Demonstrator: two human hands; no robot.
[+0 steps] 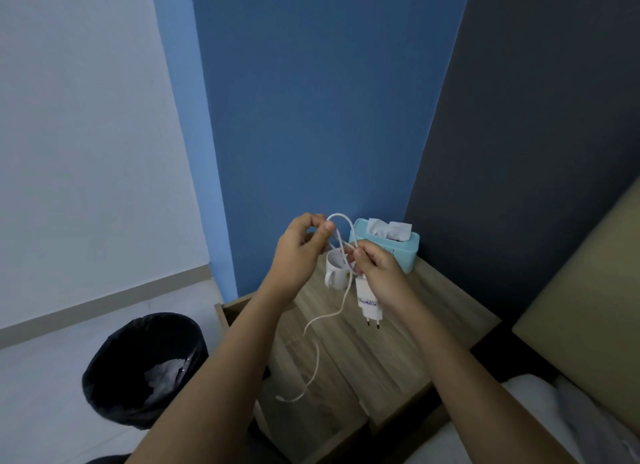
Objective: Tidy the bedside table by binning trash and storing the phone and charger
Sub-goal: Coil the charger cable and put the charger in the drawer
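Note:
Both hands are raised above the wooden bedside table (pixel 433 311). My right hand (pixel 381 273) grips the white charger plug (pixel 369 304), which hangs with its two pins pointing down. My left hand (pixel 301 249) pinches a loop of the white charger cable (pixel 341 228) between thumb and fingers. The rest of the cable (pixel 317 352) dangles down over the table front, its free end near the open drawer. No phone is visible.
A white mug (pixel 334 273) and a teal tissue box (pixel 391 245) stand at the back of the table. A black lined bin (pixel 145 370) with white trash inside sits on the floor at the left. A bed with pillow (pixel 554 422) lies at the right.

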